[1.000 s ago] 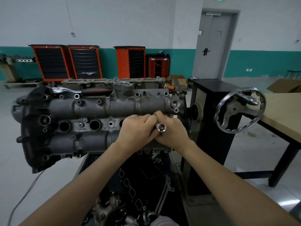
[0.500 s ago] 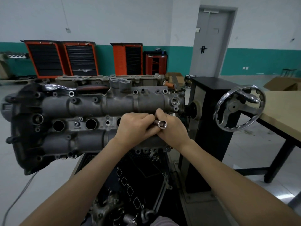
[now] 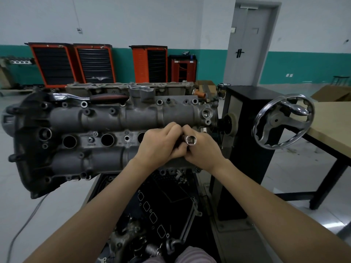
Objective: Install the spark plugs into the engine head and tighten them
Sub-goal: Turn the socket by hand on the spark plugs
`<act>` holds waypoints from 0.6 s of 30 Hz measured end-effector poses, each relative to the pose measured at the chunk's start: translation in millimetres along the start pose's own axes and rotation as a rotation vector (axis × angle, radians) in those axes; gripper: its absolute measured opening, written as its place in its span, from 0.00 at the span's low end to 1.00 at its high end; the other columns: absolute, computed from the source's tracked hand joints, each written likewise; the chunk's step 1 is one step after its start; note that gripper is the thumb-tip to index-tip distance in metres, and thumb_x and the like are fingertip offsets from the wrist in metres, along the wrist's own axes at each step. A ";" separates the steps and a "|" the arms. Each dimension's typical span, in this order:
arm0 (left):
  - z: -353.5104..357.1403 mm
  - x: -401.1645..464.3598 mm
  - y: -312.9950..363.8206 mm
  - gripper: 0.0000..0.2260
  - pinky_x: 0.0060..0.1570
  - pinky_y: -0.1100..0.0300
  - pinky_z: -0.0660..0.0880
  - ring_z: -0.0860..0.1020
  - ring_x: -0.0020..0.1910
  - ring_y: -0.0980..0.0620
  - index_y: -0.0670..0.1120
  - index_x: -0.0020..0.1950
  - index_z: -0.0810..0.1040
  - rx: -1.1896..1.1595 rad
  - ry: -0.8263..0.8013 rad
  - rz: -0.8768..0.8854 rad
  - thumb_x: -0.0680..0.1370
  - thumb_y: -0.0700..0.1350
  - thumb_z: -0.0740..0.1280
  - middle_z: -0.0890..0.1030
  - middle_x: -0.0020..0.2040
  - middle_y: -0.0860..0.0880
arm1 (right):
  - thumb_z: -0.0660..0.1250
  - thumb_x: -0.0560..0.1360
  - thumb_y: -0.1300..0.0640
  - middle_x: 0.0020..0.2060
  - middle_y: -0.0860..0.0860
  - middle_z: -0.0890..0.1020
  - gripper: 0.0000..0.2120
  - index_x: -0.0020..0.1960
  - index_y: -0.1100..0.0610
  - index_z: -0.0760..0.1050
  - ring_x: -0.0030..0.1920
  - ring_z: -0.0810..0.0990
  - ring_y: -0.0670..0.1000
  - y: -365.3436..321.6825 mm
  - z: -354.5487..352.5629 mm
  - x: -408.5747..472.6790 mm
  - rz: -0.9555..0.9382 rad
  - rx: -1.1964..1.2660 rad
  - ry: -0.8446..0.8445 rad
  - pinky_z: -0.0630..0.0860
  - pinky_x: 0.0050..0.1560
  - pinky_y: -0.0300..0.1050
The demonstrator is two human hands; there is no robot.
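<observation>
Both hands are working right at the far-right plug well of the engine head (image 3: pixel 121 118), which is sitting sideways on its stand. The right hand (image 3: pixel 204 150) is curling its fingers around the spark plug socket (image 3: pixel 190 140), whose open square drive end is facing the camera. The left hand (image 3: pixel 161 145) is bunching its fingers in tight against the same tool, pinching it lower down as far as I can tell. The plug itself isn't visible; I'm guessing it's riding inside the socket or already down the hole, but the hands are covering that.

Advice for this bit: keep spinning it by hand only. Hold the socket dead in line with the well, and maybe turn it backwards a touch until you're feeling the threads drop in, then go forward. If it's binding early, back out and retry, since aluminium heads cross-thread easily.

Three wells (image 3: pixel 107 139) to the left are showing open and dark, so those look like they're waiting for plugs. The ratchet (image 3: pixel 89 97) is lying on top of the head, well apart from the hands, so leave it there until the plug is seating finger-tight.
</observation>
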State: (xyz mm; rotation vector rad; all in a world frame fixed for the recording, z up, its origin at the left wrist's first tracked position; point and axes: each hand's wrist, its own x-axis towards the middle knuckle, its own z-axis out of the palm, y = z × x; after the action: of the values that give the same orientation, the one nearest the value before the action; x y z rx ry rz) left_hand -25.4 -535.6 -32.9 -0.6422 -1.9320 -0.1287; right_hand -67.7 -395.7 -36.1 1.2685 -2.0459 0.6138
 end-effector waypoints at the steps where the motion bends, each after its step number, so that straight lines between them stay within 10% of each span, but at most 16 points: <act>1: 0.3 0.2 -0.1 0.11 0.25 0.65 0.56 0.67 0.21 0.50 0.44 0.39 0.65 0.008 -0.002 -0.007 0.74 0.50 0.61 0.72 0.29 0.46 | 0.69 0.65 0.68 0.28 0.58 0.75 0.09 0.39 0.67 0.69 0.24 0.73 0.59 0.2 0.3 0.1 0.007 0.004 0.018 0.65 0.22 0.42; 5: 2.6 -3.3 3.8 0.14 0.23 0.65 0.58 0.69 0.21 0.49 0.41 0.33 0.70 0.015 0.022 -0.092 0.73 0.49 0.63 0.72 0.27 0.47 | 0.59 0.72 0.56 0.27 0.54 0.74 0.10 0.39 0.65 0.68 0.24 0.71 0.54 1.0 2.3 0.1 0.060 0.018 0.093 0.60 0.24 0.40; 18: 1.5 -4.6 13.6 0.14 0.21 0.63 0.62 0.70 0.21 0.43 0.36 0.36 0.70 -0.087 -0.026 -0.218 0.73 0.47 0.58 0.72 0.32 0.42 | 0.66 0.67 0.66 0.36 0.58 0.79 0.09 0.46 0.67 0.74 0.31 0.77 0.61 -2.8 -2.5 -0.6 0.025 0.027 -0.016 0.73 0.27 0.54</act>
State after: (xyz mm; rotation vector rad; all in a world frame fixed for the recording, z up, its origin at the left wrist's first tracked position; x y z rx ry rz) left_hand -18.6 -525.2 -40.2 -0.4902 -2.0263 -0.3449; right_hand -64.3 -394.9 -34.7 1.2687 -2.0761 0.6468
